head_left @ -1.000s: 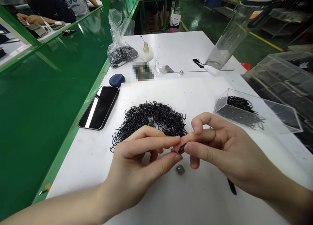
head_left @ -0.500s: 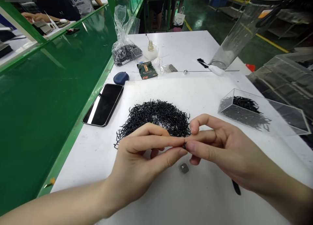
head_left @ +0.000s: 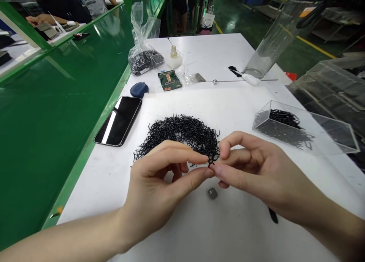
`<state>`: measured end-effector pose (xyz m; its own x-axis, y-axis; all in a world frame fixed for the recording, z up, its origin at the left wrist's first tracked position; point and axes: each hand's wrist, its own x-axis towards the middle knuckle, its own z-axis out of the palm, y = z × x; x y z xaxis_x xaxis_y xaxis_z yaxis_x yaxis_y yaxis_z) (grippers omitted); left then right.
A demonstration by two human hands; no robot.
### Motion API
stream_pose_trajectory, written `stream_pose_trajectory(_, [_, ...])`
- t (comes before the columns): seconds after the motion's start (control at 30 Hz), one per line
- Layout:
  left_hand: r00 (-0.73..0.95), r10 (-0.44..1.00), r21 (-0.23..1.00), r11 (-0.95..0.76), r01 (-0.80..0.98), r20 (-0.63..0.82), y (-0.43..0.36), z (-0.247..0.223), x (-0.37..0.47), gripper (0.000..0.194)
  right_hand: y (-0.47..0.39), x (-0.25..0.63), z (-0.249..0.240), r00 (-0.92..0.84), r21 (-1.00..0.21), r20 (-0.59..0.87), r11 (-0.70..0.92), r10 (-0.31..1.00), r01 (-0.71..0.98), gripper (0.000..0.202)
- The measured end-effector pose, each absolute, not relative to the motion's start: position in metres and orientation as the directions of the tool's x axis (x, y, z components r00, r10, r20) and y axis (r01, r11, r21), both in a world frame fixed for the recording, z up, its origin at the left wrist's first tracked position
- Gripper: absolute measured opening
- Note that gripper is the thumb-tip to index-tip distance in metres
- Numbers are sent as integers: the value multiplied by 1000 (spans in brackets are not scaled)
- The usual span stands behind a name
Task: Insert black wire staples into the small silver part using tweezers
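A small black bent piece [head_left: 211, 163], like a tiny wire clip, is between my two hands at the fingertips. My left hand [head_left: 162, 182] has its index fingertip and thumb tip at the piece, a narrow gap between them. My right hand [head_left: 256, 169] pinches the piece from the other side, its index finger curled above. Fingertips hide part of the piece. Just beyond lies a curved pile of similar black pieces [head_left: 182, 126] on the white table [head_left: 182, 224]. Below the fingertips sits a small grey translucent square block [head_left: 212, 193].
A phone [head_left: 118, 121] and a dark blue case [head_left: 139, 89] lie left. A clear box [head_left: 285, 131] of black pieces stands right. Behind are a bag of black pieces [head_left: 144, 60], a green packet [head_left: 170, 80], a small bottle [head_left: 173, 52], a thin rod [head_left: 245, 80] and a clear tube [head_left: 273, 41].
My left index finger has lifted a little from the thumb, so the black piece shows more between the fingertips. The whole view has shifted slightly.
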<state>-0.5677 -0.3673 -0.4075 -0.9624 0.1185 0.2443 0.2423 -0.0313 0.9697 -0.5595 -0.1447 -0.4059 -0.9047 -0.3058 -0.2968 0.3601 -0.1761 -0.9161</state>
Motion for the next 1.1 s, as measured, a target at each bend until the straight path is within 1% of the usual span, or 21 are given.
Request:
stream_pose_trajectory(0.13, [-963,128,970,19,242,237,-368,-407,-568,34,-147,-558,-402,-916,-931,-288,-145,-279,336,23])
stream_pose_trajectory(0.27, [-966,143,974,32,223,217,-369,-406,-567,33,-147,-561,-396,-920,-940,-280,-116,-272,321,29])
stream_pose_trajectory(0.53, [-967,147,977,22,212,207,-368,-405,-570,28,-151,-564,-391,-938,-956,-218,-134,-270,261,31])
stream_pose_trajectory(0.6, [-972,135,981,15,195,191,-367,-404,-570,27,-150,-564,-391,-954,-976,-170,-95,-245,198,30])
stream_pose_trajectory(0.7, [-975,161,985,49,163,154,-367,-404,-567,24,-146,-567,-393,-991,-1000,-11,20,-132,8,21])
stream_pose_trajectory(0.77, [-949,258,967,130,219,181,-368,-408,-563,30,-142,-570,-395,-994,-992,93,80,-60,-97,17])
stream_pose_trajectory(0.83, [-883,395,897,248,367,252,-370,-415,-560,39,-138,-573,-396,-988,-982,155,110,-18,-156,19])
stream_pose_trajectory(0.9, [-811,499,795,336,505,305,-372,-424,-558,34,-136,-575,-397,-981,-974,193,124,3,-191,23])
stream_pose_trajectory(0.93, [-788,529,759,357,544,315,-373,-428,-558,28,-136,-575,-397,-978,-969,210,131,7,-208,25])
stream_pose_trajectory(1.03, [-775,548,719,396,572,315,-375,-433,-558,12,-136,-575,-395,-971,-962,236,136,-27,-237,28])
stream_pose_trajectory(1.1, [-787,523,726,394,563,327,-375,-429,-558,10,-136,-575,-394,-969,-961,234,131,-75,-242,28])
